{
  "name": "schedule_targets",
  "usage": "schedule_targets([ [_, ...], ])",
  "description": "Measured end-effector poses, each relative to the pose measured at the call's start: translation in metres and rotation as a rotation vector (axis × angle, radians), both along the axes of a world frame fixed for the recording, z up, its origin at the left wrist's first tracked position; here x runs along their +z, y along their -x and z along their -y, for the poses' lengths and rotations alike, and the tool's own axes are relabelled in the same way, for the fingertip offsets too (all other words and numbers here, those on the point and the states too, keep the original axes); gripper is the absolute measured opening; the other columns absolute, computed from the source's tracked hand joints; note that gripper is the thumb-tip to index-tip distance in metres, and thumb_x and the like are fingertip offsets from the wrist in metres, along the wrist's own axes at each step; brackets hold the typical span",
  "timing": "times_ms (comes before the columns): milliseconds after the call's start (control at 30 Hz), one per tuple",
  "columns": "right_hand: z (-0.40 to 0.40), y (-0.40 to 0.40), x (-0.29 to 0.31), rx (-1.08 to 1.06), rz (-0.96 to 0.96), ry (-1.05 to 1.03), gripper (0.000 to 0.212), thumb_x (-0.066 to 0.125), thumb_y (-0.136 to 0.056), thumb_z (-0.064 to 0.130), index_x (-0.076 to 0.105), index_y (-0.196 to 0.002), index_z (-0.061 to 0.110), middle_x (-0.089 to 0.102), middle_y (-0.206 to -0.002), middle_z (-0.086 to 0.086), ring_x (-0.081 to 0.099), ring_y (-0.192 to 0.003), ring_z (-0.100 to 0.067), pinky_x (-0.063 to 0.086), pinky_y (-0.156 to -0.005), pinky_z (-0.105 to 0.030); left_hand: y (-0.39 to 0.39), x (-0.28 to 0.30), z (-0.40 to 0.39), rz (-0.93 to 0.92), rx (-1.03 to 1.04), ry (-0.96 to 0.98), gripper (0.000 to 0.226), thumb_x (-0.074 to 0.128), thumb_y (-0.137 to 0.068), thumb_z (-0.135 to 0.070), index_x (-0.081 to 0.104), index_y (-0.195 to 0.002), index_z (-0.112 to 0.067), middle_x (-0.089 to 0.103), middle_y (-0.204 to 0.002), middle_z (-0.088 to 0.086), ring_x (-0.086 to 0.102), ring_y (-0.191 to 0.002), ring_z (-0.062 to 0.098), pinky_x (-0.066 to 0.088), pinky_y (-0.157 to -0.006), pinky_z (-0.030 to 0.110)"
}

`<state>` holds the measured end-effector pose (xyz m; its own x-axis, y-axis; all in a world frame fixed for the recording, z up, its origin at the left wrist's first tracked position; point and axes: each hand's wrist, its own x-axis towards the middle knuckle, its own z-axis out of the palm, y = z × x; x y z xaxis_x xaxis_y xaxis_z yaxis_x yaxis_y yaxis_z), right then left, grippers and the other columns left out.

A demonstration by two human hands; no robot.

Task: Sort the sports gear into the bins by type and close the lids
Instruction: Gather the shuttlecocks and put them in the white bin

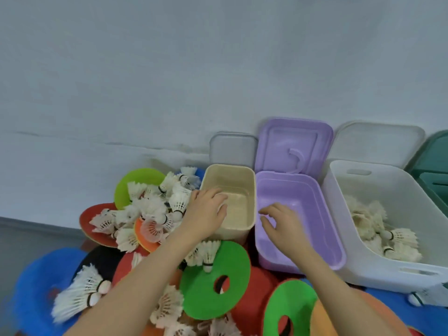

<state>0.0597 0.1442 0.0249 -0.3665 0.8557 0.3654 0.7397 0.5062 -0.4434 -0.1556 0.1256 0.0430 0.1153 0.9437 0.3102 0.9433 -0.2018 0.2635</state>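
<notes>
Three open bins stand in a row against the wall: a beige bin, a purple bin and a white bin with several white shuttlecocks inside. My left hand lies over the beige bin's left rim, its fingers curled round a small white item that is too blurred to name. My right hand hovers over the empty purple bin with loosely curled fingers and holds nothing. A pile of shuttlecocks and flat coloured discs lies to the left and in front.
Three lids lean upright on the wall behind the bins: a grey lid, a purple lid and a white lid. A dark green bin shows at the far right edge. A pink plastic shuttlecock sits in the pile.
</notes>
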Motion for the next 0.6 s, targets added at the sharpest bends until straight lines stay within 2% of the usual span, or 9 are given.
schedule_targets([
  [67,0.000,0.039,-0.003,0.006,-0.031,0.039,0.021,0.054,-0.079,0.023,0.070,-0.089,0.013,0.066,-0.085,-0.003,0.063,-0.080,-0.030,0.050,-0.071,-0.042,0.037,-0.008,0.003,0.033,0.014,-0.005,0.041,0.039,-0.084,-0.034,0.069,-0.104,-0.016,0.063,-0.113,0.003,0.054,-0.108,0.025,0.025,-0.088,0.035],
  [200,0.002,0.106,-0.013,0.056,-0.021,0.105,0.023,0.055,-0.082,0.025,0.068,-0.098,0.015,0.065,-0.097,0.000,0.060,-0.096,-0.023,0.044,-0.085,-0.038,0.103,-0.022,0.013,0.012,0.072,0.017,0.035,0.043,-0.081,-0.034,0.070,-0.098,-0.019,0.065,-0.109,0.001,0.057,-0.104,0.027,0.038,-0.083,0.041],
  [233,0.002,0.121,-0.016,0.059,0.003,0.115,0.022,0.056,-0.085,0.026,0.067,-0.102,0.017,0.064,-0.101,0.002,0.057,-0.101,-0.021,0.039,-0.089,-0.036,0.117,-0.026,0.016,0.010,0.087,0.047,0.037,0.043,-0.081,-0.036,0.069,-0.101,-0.019,0.063,-0.114,0.002,0.055,-0.109,0.027,0.036,-0.086,0.042],
  [300,0.002,0.151,-0.021,0.040,0.070,0.137,0.024,0.055,-0.089,0.031,0.064,-0.109,0.023,0.061,-0.109,0.007,0.052,-0.108,-0.015,0.029,-0.093,-0.032,0.140,-0.032,0.022,0.017,0.108,0.109,0.054,0.031,-0.080,-0.048,0.065,-0.113,-0.021,0.055,-0.127,0.001,0.044,-0.122,0.026,0.027,-0.095,0.041],
  [367,0.003,0.179,-0.026,-0.010,0.124,0.152,0.028,0.052,-0.090,0.040,0.061,-0.113,0.027,0.059,-0.113,0.010,0.050,-0.110,-0.013,0.024,-0.094,-0.032,0.161,-0.041,0.027,0.012,0.127,0.142,0.064,0.026,-0.078,-0.055,0.054,-0.127,-0.024,0.044,-0.139,0.000,0.032,-0.131,0.023,0.020,-0.101,0.038],
  [500,0.000,0.216,-0.035,-0.102,0.254,0.172,0.037,0.043,-0.091,0.048,0.052,-0.123,0.031,0.058,-0.116,0.006,0.045,-0.114,-0.019,0.020,-0.096,-0.037,0.184,-0.056,0.023,0.105,0.189,0.199,0.062,0.039,-0.092,-0.053,0.026,-0.146,-0.024,0.019,-0.154,0.003,0.012,-0.141,0.021,0.010,-0.111,0.039],
  [600,-0.002,0.229,-0.040,-0.133,0.395,0.136,0.042,0.034,-0.094,0.052,0.043,-0.130,0.032,0.061,-0.112,0.004,0.041,-0.117,-0.022,0.015,-0.097,-0.040,0.192,-0.061,0.015,0.137,0.240,0.190,0.069,0.045,-0.091,-0.053,0.017,-0.148,-0.025,0.008,-0.156,0.005,0.004,-0.143,0.023,0.007,-0.114,0.040],
])
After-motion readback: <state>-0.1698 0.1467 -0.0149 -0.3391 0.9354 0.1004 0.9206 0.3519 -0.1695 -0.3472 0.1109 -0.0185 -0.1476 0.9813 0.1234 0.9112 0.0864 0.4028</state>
